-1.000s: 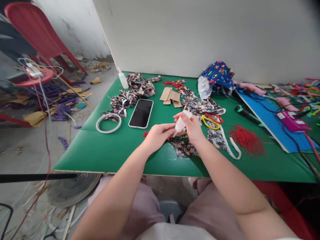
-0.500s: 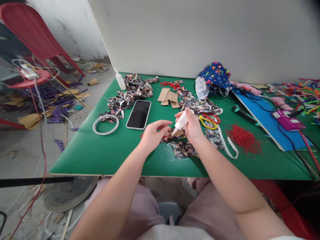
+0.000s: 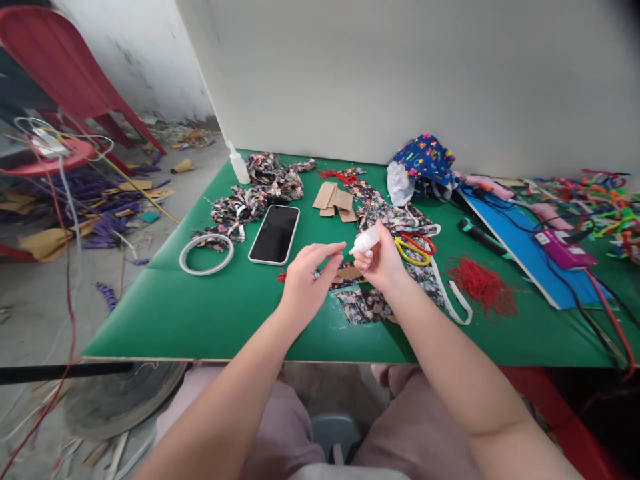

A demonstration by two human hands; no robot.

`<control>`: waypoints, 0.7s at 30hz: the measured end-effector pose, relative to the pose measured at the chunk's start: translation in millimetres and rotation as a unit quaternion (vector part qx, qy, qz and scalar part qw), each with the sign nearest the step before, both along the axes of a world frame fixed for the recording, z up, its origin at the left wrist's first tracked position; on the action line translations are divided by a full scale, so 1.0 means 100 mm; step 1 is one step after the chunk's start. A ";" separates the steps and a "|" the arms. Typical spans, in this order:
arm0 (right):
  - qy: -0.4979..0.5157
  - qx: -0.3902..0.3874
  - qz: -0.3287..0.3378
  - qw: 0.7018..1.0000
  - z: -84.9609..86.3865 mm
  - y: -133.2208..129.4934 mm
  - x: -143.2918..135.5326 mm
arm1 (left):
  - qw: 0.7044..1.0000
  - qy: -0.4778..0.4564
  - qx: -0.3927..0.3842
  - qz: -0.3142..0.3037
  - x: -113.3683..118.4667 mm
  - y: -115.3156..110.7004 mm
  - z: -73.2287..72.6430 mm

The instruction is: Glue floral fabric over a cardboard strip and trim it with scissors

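Our right grip (image 3: 384,265) is clamped on the white bottle (image 3: 369,240), near the floral strip (image 3: 343,282) on the worktop (image 3: 225,320); our left grip (image 3: 306,275) has thumb and finger apart. If we press too strongly, the left-pointing nozzle (image 3: 353,251) could wet our left fingers.

Single view, worn on your head. You look forward and down from above your lap (image 3: 280,427), across the green bench (image 3: 150,327) to the pale panel (image 3: 320,73) standing behind it. Your forearms (image 3: 235,380) enter close, from the bottom edge; the bench fills mid-frame. Wide coverage includes the littered floor (image 3: 30,283) at left.
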State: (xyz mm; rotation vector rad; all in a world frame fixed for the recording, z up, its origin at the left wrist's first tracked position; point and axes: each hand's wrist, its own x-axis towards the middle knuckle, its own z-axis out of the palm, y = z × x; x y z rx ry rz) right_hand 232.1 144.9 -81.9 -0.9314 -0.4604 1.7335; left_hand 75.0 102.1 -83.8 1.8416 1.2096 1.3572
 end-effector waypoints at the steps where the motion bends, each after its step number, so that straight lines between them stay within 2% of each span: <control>1: 0.004 0.000 0.003 1.000 0.01 0.00 -0.01 | 1.000 0.010 0.021 0.000 0.02 -0.01 0.00; 9: 0.029 -0.006 0.028 0.999 0.00 -0.03 -0.03 | 0.998 0.020 0.053 0.015 0.06 -0.03 -0.05; 13: 0.036 -0.014 0.052 0.998 0.00 -0.04 -0.05 | 0.995 0.013 0.085 0.048 0.10 -0.05 -0.03; 18: 0.046 -0.023 0.076 0.996 0.00 -0.06 -0.07 | 0.996 0.011 0.065 0.056 0.10 -0.07 -0.02; 21: 0.052 -0.026 0.092 0.994 -0.02 -0.06 -0.07 | 0.995 0.006 0.079 0.064 0.10 -0.08 -0.03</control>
